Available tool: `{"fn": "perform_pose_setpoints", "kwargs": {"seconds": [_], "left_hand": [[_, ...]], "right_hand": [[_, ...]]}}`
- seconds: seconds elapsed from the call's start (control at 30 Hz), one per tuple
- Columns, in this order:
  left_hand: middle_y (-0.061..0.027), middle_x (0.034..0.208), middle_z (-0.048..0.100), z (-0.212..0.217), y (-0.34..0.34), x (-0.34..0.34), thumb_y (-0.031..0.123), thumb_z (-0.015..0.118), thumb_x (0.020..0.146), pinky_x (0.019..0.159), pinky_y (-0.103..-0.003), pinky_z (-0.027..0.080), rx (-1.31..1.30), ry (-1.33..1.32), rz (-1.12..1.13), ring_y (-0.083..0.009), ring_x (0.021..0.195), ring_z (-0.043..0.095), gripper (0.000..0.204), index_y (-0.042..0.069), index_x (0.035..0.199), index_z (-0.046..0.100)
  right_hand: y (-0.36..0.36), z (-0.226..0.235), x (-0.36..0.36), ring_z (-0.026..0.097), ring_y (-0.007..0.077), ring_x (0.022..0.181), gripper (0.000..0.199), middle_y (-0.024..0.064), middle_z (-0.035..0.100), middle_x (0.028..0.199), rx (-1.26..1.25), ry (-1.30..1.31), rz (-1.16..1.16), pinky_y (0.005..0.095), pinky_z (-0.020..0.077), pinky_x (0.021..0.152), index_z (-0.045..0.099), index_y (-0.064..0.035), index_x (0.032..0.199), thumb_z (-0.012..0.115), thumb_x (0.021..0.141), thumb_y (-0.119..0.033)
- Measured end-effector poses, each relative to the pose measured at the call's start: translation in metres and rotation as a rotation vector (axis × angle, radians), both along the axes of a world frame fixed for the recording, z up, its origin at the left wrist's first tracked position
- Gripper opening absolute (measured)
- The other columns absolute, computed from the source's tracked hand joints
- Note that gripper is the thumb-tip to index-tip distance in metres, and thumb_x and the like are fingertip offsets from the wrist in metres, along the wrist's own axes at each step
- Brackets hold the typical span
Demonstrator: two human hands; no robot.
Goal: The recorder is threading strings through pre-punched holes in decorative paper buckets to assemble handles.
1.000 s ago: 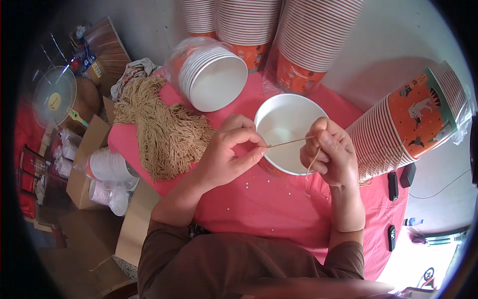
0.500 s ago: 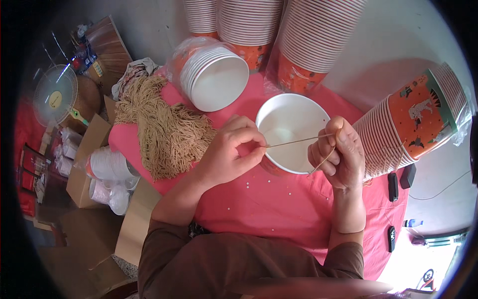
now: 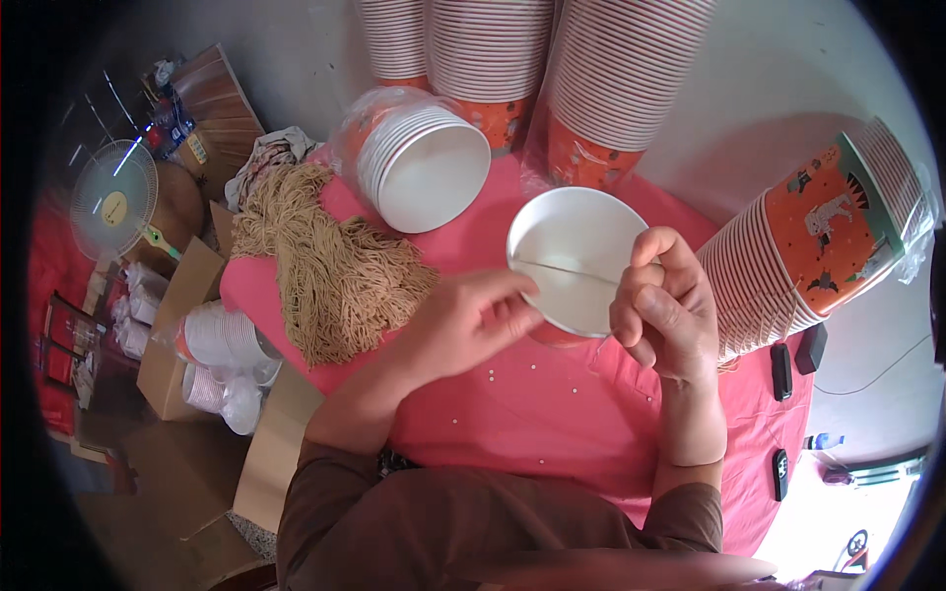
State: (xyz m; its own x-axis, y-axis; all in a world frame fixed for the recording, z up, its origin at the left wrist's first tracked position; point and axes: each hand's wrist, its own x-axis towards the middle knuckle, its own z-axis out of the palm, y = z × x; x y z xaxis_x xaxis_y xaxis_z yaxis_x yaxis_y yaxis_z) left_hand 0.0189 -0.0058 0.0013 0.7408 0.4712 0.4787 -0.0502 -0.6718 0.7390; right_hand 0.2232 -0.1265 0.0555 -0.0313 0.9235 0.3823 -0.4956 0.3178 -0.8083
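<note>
Nearby, string heap [image 3: 330, 266], stacked cups [image 3: 823, 241], fan [image 3: 113, 197]

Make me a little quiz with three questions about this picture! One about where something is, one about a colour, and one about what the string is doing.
1. Where does the pile of tan strings lie?
A. left of the hands
B. inside the cup
C. on the floor

2. What colour is the tablecloth?
A. blue
B. pink
C. green

3. How is the string between the hands?
A. coiled up
C. knotted in a ball
B. pulled straight across the white cup

Answers:
1. A: the pile rests on the cloth, left of the left hand.
2. B: the cloth shows pink around the hands.
3. B: it runs taut across the cup's mouth to the right hand.
</note>
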Motion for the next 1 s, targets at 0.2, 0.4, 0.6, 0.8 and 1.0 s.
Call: {"fn": "perform_pose_setpoints", "kwargs": {"seconds": [0.2,0.4,0.6,0.8,1.0], "left_hand": [[-0.0121,0.106,0.066,-0.015,0.053,-0.002,0.001,0.066,0.090,0.079,-0.030,0.053,-0.002,-0.317,0.353,-0.0195,0.093,0.066,0.019,-0.001,0.109,0.064],[-0.0094,0.101,0.068,0.015,0.001,-0.011,-0.002,0.063,0.090,0.068,-0.025,0.049,-0.150,-0.346,0.101,-0.0118,0.081,0.063,0.011,-0.001,0.101,0.065],[-0.0088,0.108,0.066,0.030,-0.035,-0.006,0.005,0.061,0.096,0.065,-0.023,0.053,-0.441,-0.164,-0.381,-0.0096,0.080,0.065,0.020,-0.005,0.114,0.063],[-0.0046,0.077,0.066,0.023,-0.017,-0.020,0.012,0.060,0.100,0.055,-0.020,0.046,-0.680,-0.145,-0.407,-0.0060,0.060,0.058,0.019,-0.004,0.105,0.067],[-0.0022,0.075,0.065,0.022,-0.004,-0.028,0.013,0.060,0.100,0.052,-0.018,0.042,-0.510,-0.152,-0.075,-0.0041,0.059,0.055,0.017,-0.001,0.101,0.070]], "right_hand": [[-0.002,0.004,0.005,0.066,0.0160,0.067,0.016,0.0178,0.067,0.085,0.094,-0.016,0.017,0.0212,0.0492,0.044,0.056,0.0033,0.112,0.054,0.096,0.003],[-0.007,0.002,0.001,0.072,0.0249,0.075,0.018,0.0220,0.069,0.093,0.090,-0.063,0.034,0.0321,0.0604,0.063,0.060,0.0065,0.111,0.053,0.095,0.006],[-0.005,-0.003,-0.010,0.072,0.0292,0.087,0.022,0.0216,0.068,0.104,0.112,-0.097,0.093,0.0383,0.0611,0.075,0.055,0.0069,0.116,0.048,0.096,0.010],[0.012,-0.008,0.014,0.071,0.0259,0.080,0.013,0.0167,0.069,0.092,0.194,-0.054,-0.262,0.0358,0.0598,0.070,0.056,0.0019,0.110,0.048,0.100,0.001],[0.022,-0.013,0.033,0.069,0.0171,0.073,0.015,0.0117,0.070,0.099,0.037,-0.196,-0.404,0.0266,0.0555,0.067,0.060,0.0019,0.110,0.050,0.100,0.001]]}}
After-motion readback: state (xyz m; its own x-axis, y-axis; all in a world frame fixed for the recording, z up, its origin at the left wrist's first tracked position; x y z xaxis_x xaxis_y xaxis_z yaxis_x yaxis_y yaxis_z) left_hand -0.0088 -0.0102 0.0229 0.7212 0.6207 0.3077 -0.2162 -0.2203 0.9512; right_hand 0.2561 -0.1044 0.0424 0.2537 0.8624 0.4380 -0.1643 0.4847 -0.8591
